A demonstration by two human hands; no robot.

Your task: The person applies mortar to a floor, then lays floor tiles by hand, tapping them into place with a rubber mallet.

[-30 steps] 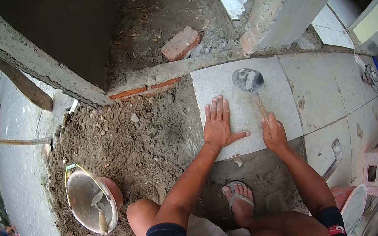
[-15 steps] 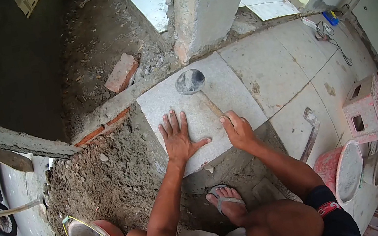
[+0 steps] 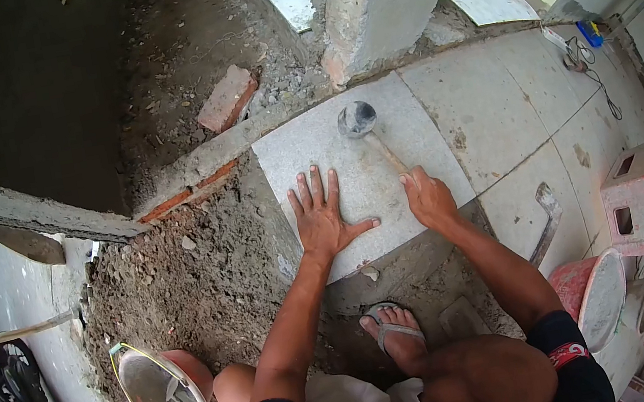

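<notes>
My left hand (image 3: 321, 226) lies flat with its fingers spread on the left part of a pale square tile (image 3: 405, 137). My right hand (image 3: 429, 194) is wrapped round the wooden handle of a mallet (image 3: 357, 119). The mallet's dark, dusty head is over the upper middle of the tile; whether it touches the surface is unclear. Laid tiles (image 3: 492, 107) adjoin this one on the right, and rough grey mortar (image 3: 425, 269) shows along its near edge.
A bucket (image 3: 189, 372) with a trowel stands lower left on loose soil. A brick (image 3: 227, 98) lies beyond the low ledge, left of a concrete pillar (image 3: 400, 3). At right are a metal bar (image 3: 546, 224), a red tub (image 3: 603, 299) and a pink stool (image 3: 638, 201).
The whole view has shifted, with the scene now further right and slightly higher. My left hand stays flat on the tile, and my right hand still holds the mallet.
</notes>
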